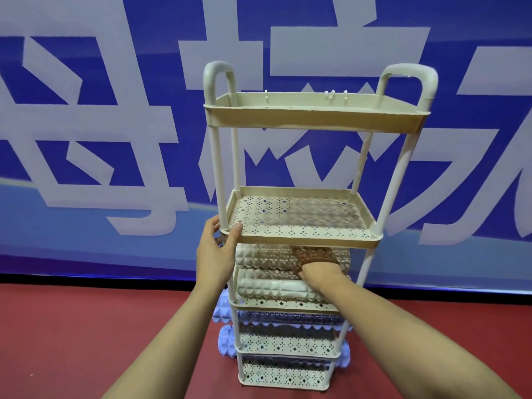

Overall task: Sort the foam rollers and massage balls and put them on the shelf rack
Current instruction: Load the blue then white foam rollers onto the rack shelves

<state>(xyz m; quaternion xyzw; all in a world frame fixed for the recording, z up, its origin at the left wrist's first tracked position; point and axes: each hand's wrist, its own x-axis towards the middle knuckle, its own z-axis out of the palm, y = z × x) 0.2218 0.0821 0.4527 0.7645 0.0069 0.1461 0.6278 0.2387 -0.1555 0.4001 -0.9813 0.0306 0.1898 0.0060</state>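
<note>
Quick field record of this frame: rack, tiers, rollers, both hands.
rack: beige shelf rack upright on red floor
second tier: perforated tray holds nothing
third tier: two beige foam rollers stacked
lower tiers: lilac foam rollers, ends sticking out
left hand: grips the second tier's front-left corner
right hand: reaches under second tier, on upper beige roller

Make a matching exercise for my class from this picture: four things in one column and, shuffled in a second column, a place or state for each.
Things
1. left hand
2. right hand
3. beige foam rollers
4. lilac foam rollers

Places or states
A. on a lower tier
B. reaching under the second tier
C. holding the rack's front left post
D. stacked on the third tier

Pairs: 1-C, 2-B, 3-D, 4-A
</note>
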